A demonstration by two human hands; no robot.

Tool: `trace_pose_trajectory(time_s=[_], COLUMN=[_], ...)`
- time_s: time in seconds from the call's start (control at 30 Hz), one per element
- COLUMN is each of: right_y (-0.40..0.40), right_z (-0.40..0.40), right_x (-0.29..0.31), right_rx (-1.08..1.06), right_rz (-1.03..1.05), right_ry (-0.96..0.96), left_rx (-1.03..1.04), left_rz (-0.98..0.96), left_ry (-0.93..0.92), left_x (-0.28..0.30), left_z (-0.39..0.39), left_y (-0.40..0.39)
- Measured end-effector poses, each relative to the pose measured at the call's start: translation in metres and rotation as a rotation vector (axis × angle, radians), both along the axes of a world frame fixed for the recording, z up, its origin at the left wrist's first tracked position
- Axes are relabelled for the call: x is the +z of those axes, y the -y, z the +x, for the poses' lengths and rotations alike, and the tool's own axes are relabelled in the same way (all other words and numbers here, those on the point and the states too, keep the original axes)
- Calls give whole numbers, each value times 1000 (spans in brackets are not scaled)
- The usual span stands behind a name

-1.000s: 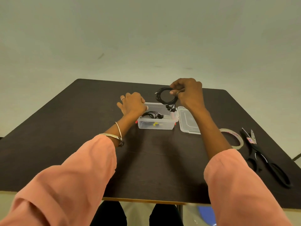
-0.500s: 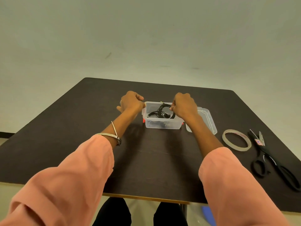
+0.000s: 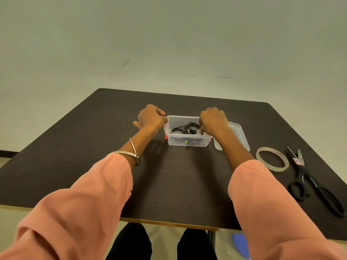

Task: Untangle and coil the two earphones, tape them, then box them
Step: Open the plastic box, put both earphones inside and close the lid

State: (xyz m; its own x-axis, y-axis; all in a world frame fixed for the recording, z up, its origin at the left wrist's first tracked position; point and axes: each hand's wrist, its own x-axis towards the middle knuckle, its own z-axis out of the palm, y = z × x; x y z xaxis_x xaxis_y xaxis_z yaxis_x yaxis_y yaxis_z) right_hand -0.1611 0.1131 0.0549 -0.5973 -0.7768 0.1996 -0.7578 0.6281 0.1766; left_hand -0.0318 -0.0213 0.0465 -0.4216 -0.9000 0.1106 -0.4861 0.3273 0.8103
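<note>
Clear rectangular plastic box point(image 3: 187, 142): left hand point(image 3: 151, 117) grips its nine-o'clock rim; right hand point(image 3: 213, 121), fingers curled, apparently pinches the black coiled earphones point(image 3: 185, 127) (glossy cable) inside.

The table point(image 3: 90, 147) is bare on the left; on the right, the lid point(image 3: 241, 136), tape point(image 3: 272, 167) and scissors point(image 3: 315, 184) block the way.
</note>
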Motion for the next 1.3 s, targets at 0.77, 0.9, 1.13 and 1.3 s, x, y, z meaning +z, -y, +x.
trace_pose_trajectory(time_s=[0.77,0.9,1.13,1.3], right_y=[-127,-127,-141,-149], right_z=[-33,-26,-32,-27], right_x=[-20,-20,-1,30], right_rx=[-461,-429,-454,-288], right_rz=[-237,-258,-1161,-1355], right_ry=[396,381,772,669], left_rx=[-728,-714,-763,-791], left_rz=[-11,161,449,542], left_ry=[212,219,-11,-190], left_x=[4,0,4,32], left_z=[-33,-32,-33,-30], left_y=[-165,-170,-158,-151])
